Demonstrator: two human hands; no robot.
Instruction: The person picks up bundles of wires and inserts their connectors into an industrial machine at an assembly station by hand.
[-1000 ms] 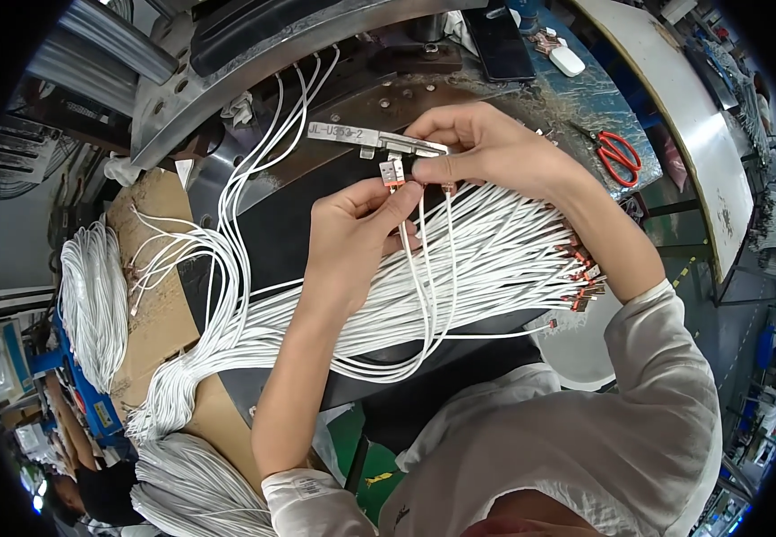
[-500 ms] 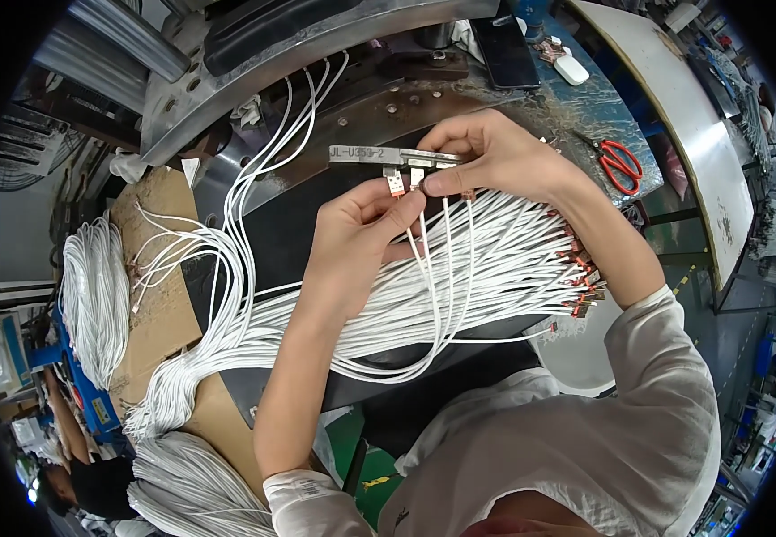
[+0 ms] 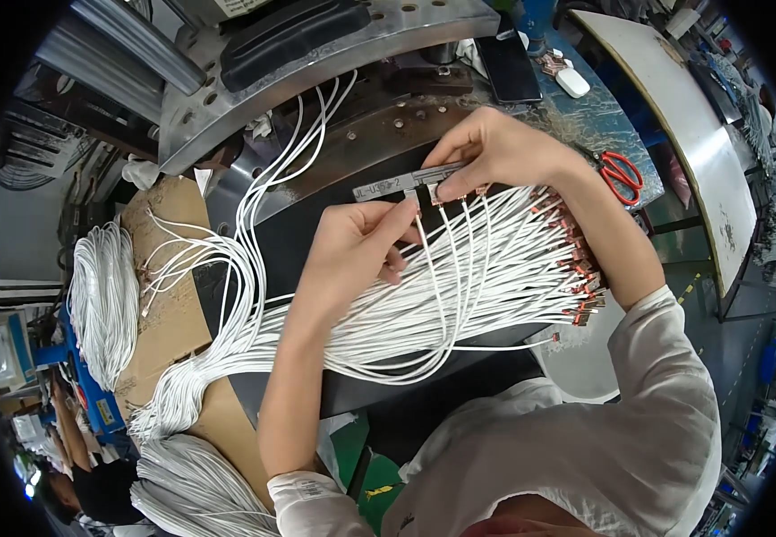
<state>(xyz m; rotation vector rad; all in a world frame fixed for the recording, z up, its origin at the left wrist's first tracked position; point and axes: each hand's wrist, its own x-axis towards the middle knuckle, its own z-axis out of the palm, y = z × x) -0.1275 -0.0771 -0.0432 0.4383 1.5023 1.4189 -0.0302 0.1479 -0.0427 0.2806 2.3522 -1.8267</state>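
Note:
My right hand (image 3: 506, 154) grips a narrow grey metal bar (image 3: 386, 186) from its right end, fingers behind and thumb in front. Several white cables hang from the bar's lower edge by their connectors (image 3: 436, 195). At the leftmost of these, my left hand (image 3: 349, 249) pinches a cable connector (image 3: 410, 193) between thumb and forefinger, against the bar; its other fingers are curled. Beneath both hands a thick bundle of white cables (image 3: 495, 268) lies across the dark work surface, its orange-and-metal connector ends fanned out to the right.
A steel press plate (image 3: 406, 36) stands ahead, with a few cables running under it. Red-handled scissors (image 3: 621, 177), a black phone (image 3: 509, 70) and a white oval object (image 3: 572, 83) lie at right. Coiled cables (image 3: 102, 300) rest left on cardboard (image 3: 169, 327). Another person is at far lower left.
The bar has tilted, its left end now lower and farther right. My left hand has moved its pinch up to the leftmost connector, which now sits straighter against the bar.

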